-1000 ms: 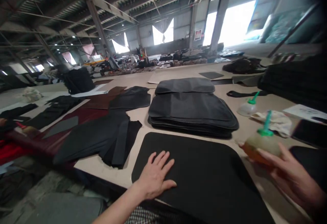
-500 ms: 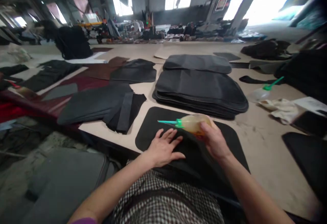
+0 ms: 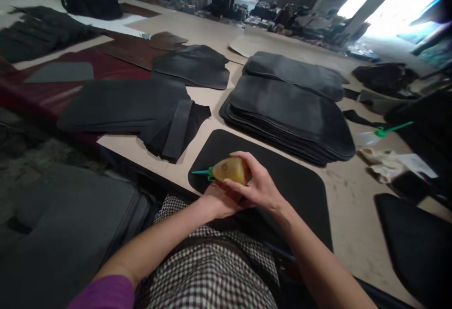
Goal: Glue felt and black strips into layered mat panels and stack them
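My right hand (image 3: 256,182) is wrapped round a yellowish squeeze bottle (image 3: 229,170) with a green collar and a thin blue-green nozzle that points left. Just under the bottle is my left hand (image 3: 221,201), its fingers largely hidden behind the bottle and my right hand. Both hands are over the near left part of a black rounded panel (image 3: 289,177), which lies flat at the table's front edge.
Behind the panel lies a stack of black panels (image 3: 289,111). Black pieces (image 3: 123,104) lie to the left. On the right are a second bottle (image 3: 369,137), a crumpled cloth (image 3: 384,165) and another black panel (image 3: 416,238).
The bottle has come down and left in my right hand, close above my left hand. My left hand was spread flat on the panel and has turned over. The view has tilted downward.
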`<state>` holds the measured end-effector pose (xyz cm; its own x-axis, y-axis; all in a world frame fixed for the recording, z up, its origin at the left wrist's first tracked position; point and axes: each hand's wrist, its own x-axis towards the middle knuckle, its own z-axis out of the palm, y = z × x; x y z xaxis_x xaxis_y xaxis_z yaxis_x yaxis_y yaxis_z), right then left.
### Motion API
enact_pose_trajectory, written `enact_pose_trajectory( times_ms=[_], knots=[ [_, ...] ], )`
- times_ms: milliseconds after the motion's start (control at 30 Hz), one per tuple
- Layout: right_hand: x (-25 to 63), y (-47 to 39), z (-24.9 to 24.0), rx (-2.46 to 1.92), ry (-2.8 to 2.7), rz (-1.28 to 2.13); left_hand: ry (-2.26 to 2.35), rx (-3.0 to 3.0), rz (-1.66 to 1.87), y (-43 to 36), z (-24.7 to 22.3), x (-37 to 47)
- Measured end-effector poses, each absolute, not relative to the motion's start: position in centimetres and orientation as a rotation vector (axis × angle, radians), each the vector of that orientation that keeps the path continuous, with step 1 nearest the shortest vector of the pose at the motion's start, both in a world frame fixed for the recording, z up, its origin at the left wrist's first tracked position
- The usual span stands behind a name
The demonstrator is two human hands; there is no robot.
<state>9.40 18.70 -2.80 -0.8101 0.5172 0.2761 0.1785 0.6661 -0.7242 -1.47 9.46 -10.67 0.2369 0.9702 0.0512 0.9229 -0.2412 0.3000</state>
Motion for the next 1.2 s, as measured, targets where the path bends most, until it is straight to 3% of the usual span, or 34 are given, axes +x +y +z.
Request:
enact_pose_trajectory(
  times_ms=[233, 867, 1200],
  knots=[
    [8.6, 19.6, -3.1, -0.354, -2.473, 0.867, 1.697, 2.43, 0.404, 9.5, -11.0, -1.9],
    [6.2, 26.9, -5.1, -0.754, -2.276, 0.347, 1.795, 2.419, 0.535, 9.9, -8.8, -2.2],
    [16.4, 28.0, -3.5, -0.973, -2.262, 0.272, 1.824, 2.506, 0.476, 10.2, -9.5, -1.8]
  ],
)
